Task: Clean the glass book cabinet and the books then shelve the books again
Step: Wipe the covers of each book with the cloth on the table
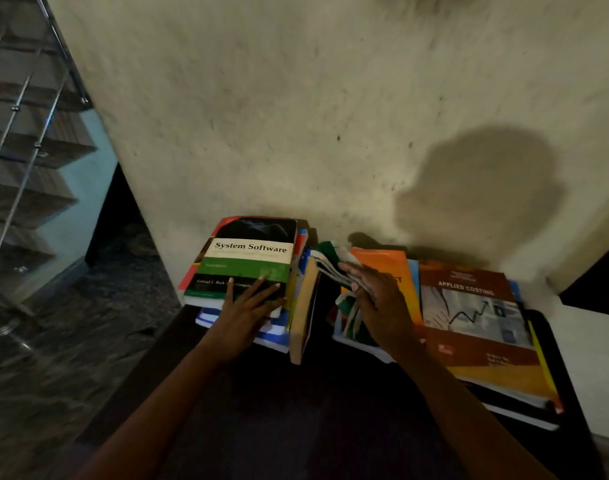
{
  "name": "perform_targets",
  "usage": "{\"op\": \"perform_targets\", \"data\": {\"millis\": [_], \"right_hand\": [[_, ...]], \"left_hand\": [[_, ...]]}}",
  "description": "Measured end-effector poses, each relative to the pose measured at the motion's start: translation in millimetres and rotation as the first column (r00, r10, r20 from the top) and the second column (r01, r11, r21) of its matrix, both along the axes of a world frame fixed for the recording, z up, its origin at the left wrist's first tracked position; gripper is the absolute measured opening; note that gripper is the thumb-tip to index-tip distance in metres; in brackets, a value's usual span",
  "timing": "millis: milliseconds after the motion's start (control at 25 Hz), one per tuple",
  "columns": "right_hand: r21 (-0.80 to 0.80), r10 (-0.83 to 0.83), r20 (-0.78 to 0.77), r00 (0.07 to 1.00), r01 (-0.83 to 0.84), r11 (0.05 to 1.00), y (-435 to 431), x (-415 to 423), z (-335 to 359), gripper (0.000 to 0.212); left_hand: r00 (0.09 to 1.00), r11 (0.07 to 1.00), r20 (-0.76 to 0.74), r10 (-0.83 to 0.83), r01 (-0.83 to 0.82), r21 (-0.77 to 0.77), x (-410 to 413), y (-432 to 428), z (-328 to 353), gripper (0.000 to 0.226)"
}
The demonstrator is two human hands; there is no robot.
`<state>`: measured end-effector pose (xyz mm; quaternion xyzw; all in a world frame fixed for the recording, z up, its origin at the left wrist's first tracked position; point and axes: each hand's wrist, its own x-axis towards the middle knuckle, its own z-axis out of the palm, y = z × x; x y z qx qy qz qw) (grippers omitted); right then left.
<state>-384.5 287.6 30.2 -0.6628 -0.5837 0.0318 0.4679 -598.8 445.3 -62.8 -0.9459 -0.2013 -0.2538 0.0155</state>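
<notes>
The left hand (251,303) is pressing straight, spread fingers on the System Software book (251,251) at eleven o'clock. The right hand (382,306) is clutching a cloth (334,265) at one o'clock.

One left grip (251,303), one right grip (382,306), one cloth (331,265), one System Software book (249,256), one Applied Costing book (469,317)

Left hand (251,303) lies flat, fingers spread; right hand (379,306) grips a folded cloth (331,265).
</notes>
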Motion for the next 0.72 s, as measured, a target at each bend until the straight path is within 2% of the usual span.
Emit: {"op": "perform_targets", "data": {"millis": [80, 120, 200, 240, 280, 320, 360, 400, 440, 480, 560, 720], "right_hand": [[0.013, 0.016, 0.015, 1.000, -0.016, 1.000, -16.0, 10.8, 2.6, 0.037], [0.003, 0.020, 0.028, 0.999, -0.020, 1.000, -27.5, 18.7, 3.5, 0.038], [-0.030, 0.000, 0.041, 0.999, 0.001, 1.000, -58.2, 37.4, 6.6, 0.038], [-0.047, -0.025, 0.050, 0.998, 0.027, 0.999, -76.3, 48.9, 6.6, 0.039], [-0.058, -0.056, 0.075, 0.996, 0.061, 0.996, -97.0, 60.6, 7.2, 0.040], [-0.061, -0.081, 0.114, 0.990, 0.089, 0.994, -115.8, 71.6, 7.5, 0.042], [-0.066, -0.103, 0.155, 0.982, 0.114, 0.991, -132.5, 81.4, 6.9, 0.044], [-0.075, -0.126, 0.189, 0.974, 0.143, 0.987, -151.1, 91.6, 4.4, 0.045], [-0.083, -0.153, 0.212, 0.965, 0.174, 0.981, -167.3, 100.2, 0.5, 0.046], [-0.085, -0.173, 0.217, 0.961, 0.195, 0.977, -181.1, 106.5, -3.5, 0.045], [-0.099, -0.185, 0.204, 0.961, 0.208, 0.973, -201.4, 116.3, -11.3, 0.043], [-0.140, -0.177, 0.169, 0.970, 0.201, 0.969, -223.8, 125.4, -16.2, 0.042]], "left_hand": [[0.983, 0.964, 0.181, 0.043, 0.006, -0.265, 11.5, -39.9, 26.2, 0.050], [0.953, 0.918, 0.283, 0.104, 0.017, -0.397, 21.8, -67.6, 40.0, 0.048], [0.890, 0.781, 0.392, 0.231, 0.071, -0.620, 50.4, -123.3, 53.6, 0.038], [0.866, 0.657, 0.405, 0.293, 0.125, -0.744, 66.5, -148.7, 55.9, 0.029], [0.847, 0.454, 0.378, 0.374, 0.189, -0.871, 83.9, -171.9, 57.3, 0.023], [0.834, 0.193, 0.303, 0.462, 0.239, -0.952, 99.7, -191.2, 58.0, 0.018], [0.836, -0.076, 0.177, 0.520, 0.251, -0.965, 113.7, -206.1, 57.1, 0.013], [0.854, -0.285, 0.044, 0.518, 0.221, -0.933, 129.3, -221.9, 56.0, 0.011], [0.869, -0.408, -0.041, 0.493, 0.189, -0.893, 144.9, -232.7, 52.8, 0.016], [0.870, -0.487, -0.077, 0.486, 0.197, -0.851, 160.2, -240.1, 50.2, 0.024], [0.833, -0.544, -0.063, 0.549, 0.299, -0.784, 190.9, -244.4, 45.2, 0.034], [0.705, -0.393, -0.068, 0.706, 0.311, -0.865, 232.3, -245.6, 34.1, 0.022]]}}
